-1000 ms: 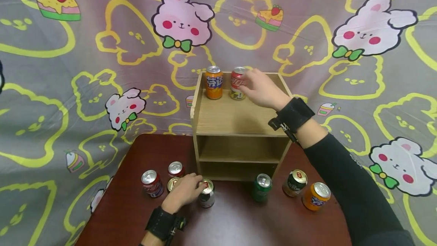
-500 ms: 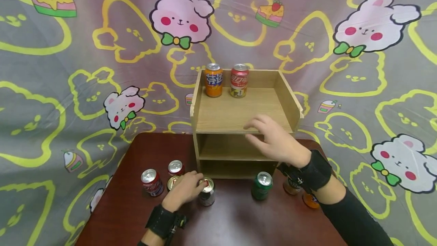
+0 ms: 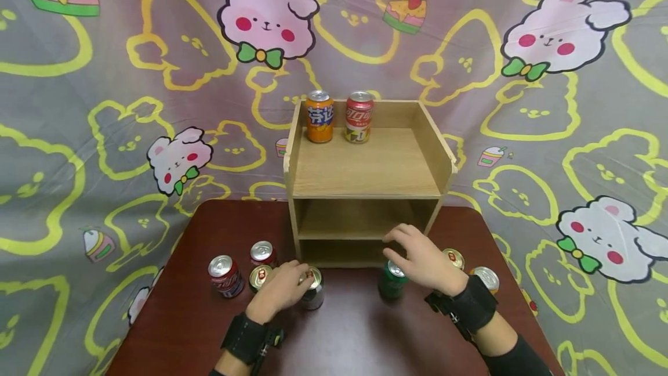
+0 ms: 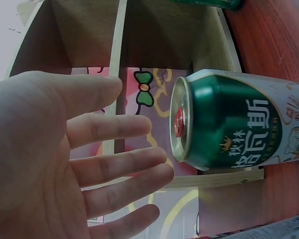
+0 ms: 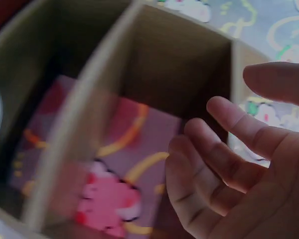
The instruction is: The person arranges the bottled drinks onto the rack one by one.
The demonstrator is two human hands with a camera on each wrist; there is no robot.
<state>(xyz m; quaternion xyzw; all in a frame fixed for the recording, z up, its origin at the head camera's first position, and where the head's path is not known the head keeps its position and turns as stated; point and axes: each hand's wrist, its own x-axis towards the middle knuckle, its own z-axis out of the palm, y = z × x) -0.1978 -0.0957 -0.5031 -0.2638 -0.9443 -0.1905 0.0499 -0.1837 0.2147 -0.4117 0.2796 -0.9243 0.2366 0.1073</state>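
Note:
My left hand (image 3: 280, 290) hovers above the table by a green-and-white drink can (image 4: 239, 124); its fingers are stretched and hold nothing. In the left wrist view a gap shows between the fingertips and that can's lid. My right hand (image 3: 425, 260) is in the air just above and right of a green can (image 3: 390, 286), partly hiding it, with fingers loosely bent around nothing. An orange soda can (image 3: 320, 118) and a red cola can (image 3: 359, 118) stand upright, side by side, at the back left of the wooden shelf's (image 3: 365, 176) top level.
Left of my left hand stand a dark red can (image 3: 227, 277), a red can (image 3: 263, 254) and a gold-lidded can (image 3: 260, 277). Another gold-lidded can (image 3: 454, 258) and an orange can (image 3: 486, 279) are partly behind my right arm. A patterned cloth (image 3: 156, 74) hangs behind the table.
My right hand has left the red cola can on the top level and come down toward the green can on the table. My left hand stays by the green-and-white can. The head view has shifted slightly.

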